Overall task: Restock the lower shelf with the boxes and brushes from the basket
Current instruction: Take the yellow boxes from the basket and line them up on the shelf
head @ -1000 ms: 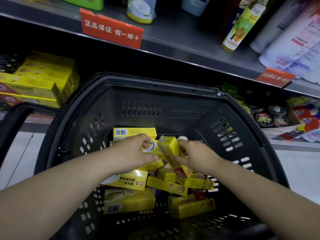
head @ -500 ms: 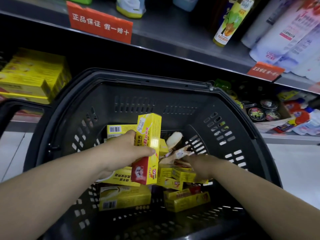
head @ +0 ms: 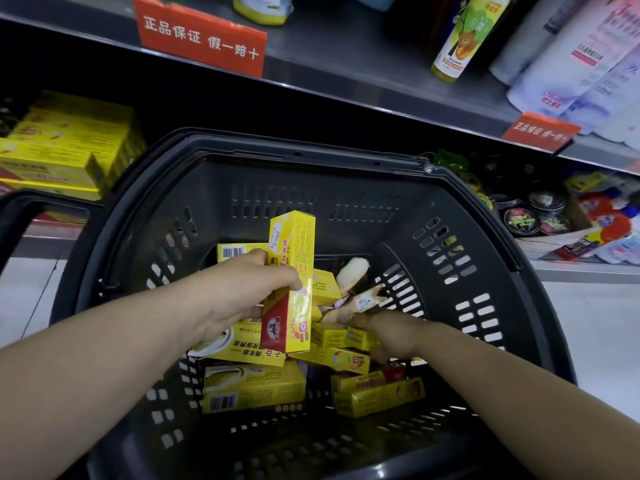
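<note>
A black plastic basket (head: 363, 174) stands before the shelves with several yellow boxes (head: 254, 386) piled in it. My left hand (head: 239, 292) grips a tall yellow and red box (head: 289, 282), held upright above the pile. My right hand (head: 388, 332) reaches down among the small yellow boxes (head: 341, 356), its fingers curled round one of them. Pale brushes (head: 353, 271) lie against the basket's far right side, just beyond my right hand. The lower shelf (head: 41, 233) at the left holds a stack of yellow boxes (head: 69, 147).
An upper shelf (head: 346, 74) with red price signs (head: 201, 39) carries bottles (head: 460, 36) and white packs. At the right, the lower shelf holds round tins (head: 533, 216) and colourful packets (head: 602, 233). The basket handle (head: 14, 216) arcs at the left. Pale floor tiles lie on both sides.
My left hand took the tall yellow and red box from my right hand and raised it upright. My right hand dropped back into the pile of small boxes.
</note>
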Motion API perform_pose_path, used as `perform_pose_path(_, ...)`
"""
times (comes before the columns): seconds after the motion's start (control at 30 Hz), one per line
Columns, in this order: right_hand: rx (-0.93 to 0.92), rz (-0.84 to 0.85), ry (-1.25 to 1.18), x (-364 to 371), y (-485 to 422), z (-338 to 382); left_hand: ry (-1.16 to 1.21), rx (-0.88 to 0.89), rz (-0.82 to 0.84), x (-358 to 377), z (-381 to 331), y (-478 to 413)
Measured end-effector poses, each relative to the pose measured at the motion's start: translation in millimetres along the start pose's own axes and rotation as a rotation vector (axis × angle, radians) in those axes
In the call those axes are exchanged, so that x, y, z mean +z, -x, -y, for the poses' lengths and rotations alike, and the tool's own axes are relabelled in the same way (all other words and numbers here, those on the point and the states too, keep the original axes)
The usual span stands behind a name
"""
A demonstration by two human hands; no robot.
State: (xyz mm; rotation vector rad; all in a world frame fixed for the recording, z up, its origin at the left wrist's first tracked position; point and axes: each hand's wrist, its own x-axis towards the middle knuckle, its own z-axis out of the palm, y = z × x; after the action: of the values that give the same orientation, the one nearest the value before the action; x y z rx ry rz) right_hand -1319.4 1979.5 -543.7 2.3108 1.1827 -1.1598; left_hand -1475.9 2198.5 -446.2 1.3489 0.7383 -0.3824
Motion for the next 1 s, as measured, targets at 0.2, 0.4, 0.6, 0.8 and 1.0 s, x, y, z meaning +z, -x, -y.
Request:
perform_pose_path(0.2,-0.071,-0.414,-0.347,-77.7,30.0,41.6,-0.021,0.01,-0.015,-1.6,1.7,-4.0)
perform_pose_path(0.4,-0.179,-0.546,-1.052,-110.5,61.3,88.5,-0.042,0.035,-0.007,-0.3,1.7,-4.4)
perform_pose_path(0.6,-0.189,-0.52,-1.248,-97.6,49.9,90.9,-0.261,0.091,-0.054,-4.0,5.8,-3.6)
perform_pose_path(0.8,0.021,-0.276,-0.398,-46.3,4.1,34.7,-0.217,0.114,-0.16,-8.3,5.8,-7.2)
perform_pose_path(1.0,0.069,0.058,-0.09,14.8,-20.8,10.8,-0.204,0.105,-0.145,-9.0,6.5,-8.8)
